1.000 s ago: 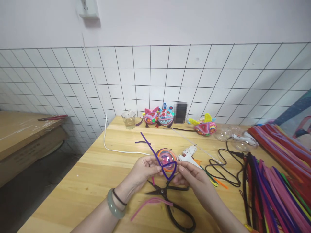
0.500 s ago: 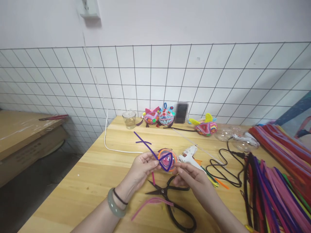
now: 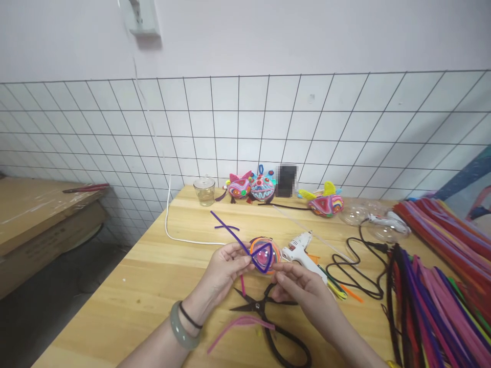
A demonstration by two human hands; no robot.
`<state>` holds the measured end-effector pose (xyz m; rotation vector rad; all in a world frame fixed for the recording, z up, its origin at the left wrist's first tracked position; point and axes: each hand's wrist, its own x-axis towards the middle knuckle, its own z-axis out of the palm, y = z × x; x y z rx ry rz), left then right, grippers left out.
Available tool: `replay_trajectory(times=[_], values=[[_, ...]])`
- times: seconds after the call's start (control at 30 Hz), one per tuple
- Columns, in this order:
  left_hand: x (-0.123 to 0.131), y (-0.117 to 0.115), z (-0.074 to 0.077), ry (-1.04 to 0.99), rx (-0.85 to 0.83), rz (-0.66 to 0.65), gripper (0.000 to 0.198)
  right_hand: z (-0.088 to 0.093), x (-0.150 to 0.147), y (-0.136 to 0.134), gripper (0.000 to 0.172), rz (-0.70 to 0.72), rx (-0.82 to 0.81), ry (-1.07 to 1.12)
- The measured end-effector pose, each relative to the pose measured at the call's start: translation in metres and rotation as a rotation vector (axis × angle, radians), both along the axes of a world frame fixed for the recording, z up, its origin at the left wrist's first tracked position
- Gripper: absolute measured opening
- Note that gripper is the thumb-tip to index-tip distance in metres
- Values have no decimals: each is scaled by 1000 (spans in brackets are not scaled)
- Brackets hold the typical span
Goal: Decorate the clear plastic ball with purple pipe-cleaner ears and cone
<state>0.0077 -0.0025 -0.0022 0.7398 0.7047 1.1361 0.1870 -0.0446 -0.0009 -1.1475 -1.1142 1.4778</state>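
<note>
My left hand (image 3: 226, 268) pinches a purple pipe cleaner (image 3: 230, 231) between thumb and fingertips. One part of it is bent into a triangle, while a long straight tail points up and left. Behind the triangle, on the table, sits a clear round ball (image 3: 276, 245) wound with orange and pink pipe cleaner; the triangle partly covers it. My right hand (image 3: 301, 289) is just right of the triangle's lower corner, fingers loosely curled and apart, with nothing visible in them. Below the hands lie black-handled scissors (image 3: 259, 306) with parted blades and a pink pipe cleaner (image 3: 240, 322).
A white glue gun (image 3: 303, 250) lies right of the ball, near a black cord (image 3: 347, 250). Bundles of colored pipe cleaners (image 3: 433, 306) fill the right side. Decorated fish-like figures (image 3: 240, 188), a glass cup (image 3: 205, 191) and clear plastic balls (image 3: 355, 213) stand along the back.
My right fingertips have shifted slightly down and away from the triangle. My left hand keeps its pinch on the pipe cleaner, and the view has tilted a little.
</note>
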Motion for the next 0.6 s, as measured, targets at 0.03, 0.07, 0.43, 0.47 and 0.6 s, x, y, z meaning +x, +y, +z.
replay_trajectory(times=[0.03,0.07,0.43,0.47,0.6], values=[[0,0,0,-6,-3,-2,32,-2,0,0,37,6,-1,-5],[0,0,0,-10,-3,-3,33,-3,-1,0,38,9,1,-9],[5,-6,-1,-21,-26,-72,30,-7,-1,3,43,85,-2,151],[5,-7,0,-18,-24,-76,30,-5,-1,2,43,87,-6,162],[8,-11,1,-6,-7,-99,29,3,-3,0,45,72,-43,184]])
